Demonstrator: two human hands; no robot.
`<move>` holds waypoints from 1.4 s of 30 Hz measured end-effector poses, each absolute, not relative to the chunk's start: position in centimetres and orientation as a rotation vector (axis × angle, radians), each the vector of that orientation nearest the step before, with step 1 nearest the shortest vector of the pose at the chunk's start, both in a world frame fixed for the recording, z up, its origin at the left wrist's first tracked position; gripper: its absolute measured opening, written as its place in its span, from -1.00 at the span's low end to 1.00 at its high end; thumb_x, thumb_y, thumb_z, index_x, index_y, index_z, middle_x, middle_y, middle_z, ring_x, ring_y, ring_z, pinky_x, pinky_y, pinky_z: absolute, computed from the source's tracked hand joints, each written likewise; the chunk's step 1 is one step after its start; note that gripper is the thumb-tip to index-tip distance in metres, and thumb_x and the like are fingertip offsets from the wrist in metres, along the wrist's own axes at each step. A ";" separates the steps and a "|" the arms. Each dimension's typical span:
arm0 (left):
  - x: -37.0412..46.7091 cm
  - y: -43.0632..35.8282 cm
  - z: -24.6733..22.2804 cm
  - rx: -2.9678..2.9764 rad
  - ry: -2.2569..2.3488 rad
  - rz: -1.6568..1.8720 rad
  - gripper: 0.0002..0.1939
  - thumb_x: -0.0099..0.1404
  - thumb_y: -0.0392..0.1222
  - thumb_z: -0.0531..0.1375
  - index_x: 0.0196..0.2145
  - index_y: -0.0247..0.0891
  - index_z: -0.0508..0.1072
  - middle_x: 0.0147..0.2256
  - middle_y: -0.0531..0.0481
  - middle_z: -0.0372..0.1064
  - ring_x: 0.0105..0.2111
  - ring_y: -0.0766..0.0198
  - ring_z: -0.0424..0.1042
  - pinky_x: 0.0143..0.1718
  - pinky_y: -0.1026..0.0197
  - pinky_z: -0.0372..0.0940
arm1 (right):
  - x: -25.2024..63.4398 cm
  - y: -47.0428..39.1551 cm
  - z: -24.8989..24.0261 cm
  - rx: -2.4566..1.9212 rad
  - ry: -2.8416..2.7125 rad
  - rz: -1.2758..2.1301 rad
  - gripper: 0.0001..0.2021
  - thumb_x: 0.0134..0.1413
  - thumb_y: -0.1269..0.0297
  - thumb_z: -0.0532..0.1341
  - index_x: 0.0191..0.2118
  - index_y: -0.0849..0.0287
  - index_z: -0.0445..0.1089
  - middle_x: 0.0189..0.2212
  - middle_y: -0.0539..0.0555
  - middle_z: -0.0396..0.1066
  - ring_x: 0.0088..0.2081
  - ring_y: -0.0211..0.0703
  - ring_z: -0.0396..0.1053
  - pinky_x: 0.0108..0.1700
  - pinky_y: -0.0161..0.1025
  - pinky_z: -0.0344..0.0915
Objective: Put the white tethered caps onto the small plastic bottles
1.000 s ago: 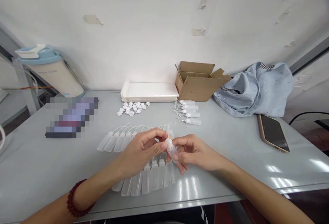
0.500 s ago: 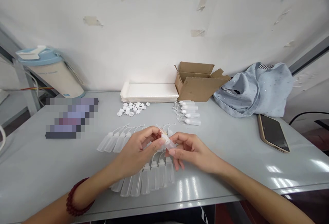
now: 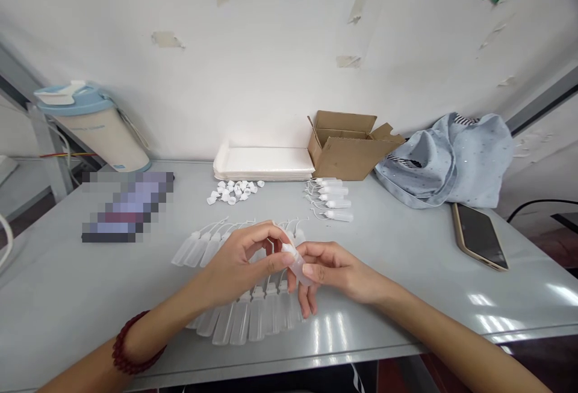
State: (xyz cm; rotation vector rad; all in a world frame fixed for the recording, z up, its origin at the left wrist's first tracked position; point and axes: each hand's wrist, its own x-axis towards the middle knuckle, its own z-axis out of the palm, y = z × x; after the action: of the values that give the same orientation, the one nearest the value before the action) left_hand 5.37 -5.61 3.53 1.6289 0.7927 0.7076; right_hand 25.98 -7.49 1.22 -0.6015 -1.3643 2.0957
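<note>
A small translucent squeeze bottle [image 3: 298, 270] is tilted between my two hands, over the middle of the table. My right hand [image 3: 336, 265] is closed around its body, thumb on top. At its white top, my left hand [image 3: 248, 260] is closed in a pinch with thumb and fingers; the fingers partly hide the cap. Under and beyond my hands lie two rows of similar bottles: a near row [image 3: 239, 324] and a far row [image 3: 192, 250], whose thin cap straps point toward the wall. My left hand covers part of both rows.
Loose white caps [image 3: 232, 191] lie in a heap by a stack of white envelopes [image 3: 271, 161]. Several bottles with straps [image 3: 336, 203] lie before an open cardboard box [image 3: 347, 158]. A cloth bag [image 3: 451, 158] and phone [image 3: 483, 236] are right; a tumbler [image 3: 97, 131] stands left.
The bottle has come slightly toward me and shows more of its body. My right hand has moved a little lower with it, while my left hand stays at the top.
</note>
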 end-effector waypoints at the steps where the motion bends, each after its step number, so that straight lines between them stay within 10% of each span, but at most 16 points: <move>1: 5.4 -5.5 3.5 1.627 0.809 0.709 -0.87 0.26 -0.12 0.20 -0.34 -0.23 0.44 -0.39 0.06 0.33 -0.37 0.33 0.29 -0.27 0.26 0.25 | 26.0 -7.5 1.2 -0.611 -1.378 2.081 -0.77 0.20 0.19 0.16 -0.18 0.29 0.34 -0.30 0.09 0.41 -0.54 -0.37 0.42 -0.46 -0.38 0.35; 42: 5.0 -5.2 4.3 1.628 0.917 0.576 -0.87 0.24 -0.14 0.19 -0.37 -0.25 0.43 -0.39 0.06 0.38 -0.40 0.32 0.38 -0.37 0.29 0.25 | 26.2 -7.4 1.2 -0.749 -1.421 2.082 -0.69 0.19 0.10 0.14 -0.31 0.33 0.37 -0.43 0.04 0.36 -0.61 -0.41 0.32 -0.59 -0.43 0.22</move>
State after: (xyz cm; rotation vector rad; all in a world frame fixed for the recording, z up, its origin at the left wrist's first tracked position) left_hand 5.04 -5.23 4.31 1.6277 0.9173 0.5758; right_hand 26.16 -7.38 1.23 -0.7489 -1.4211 2.0816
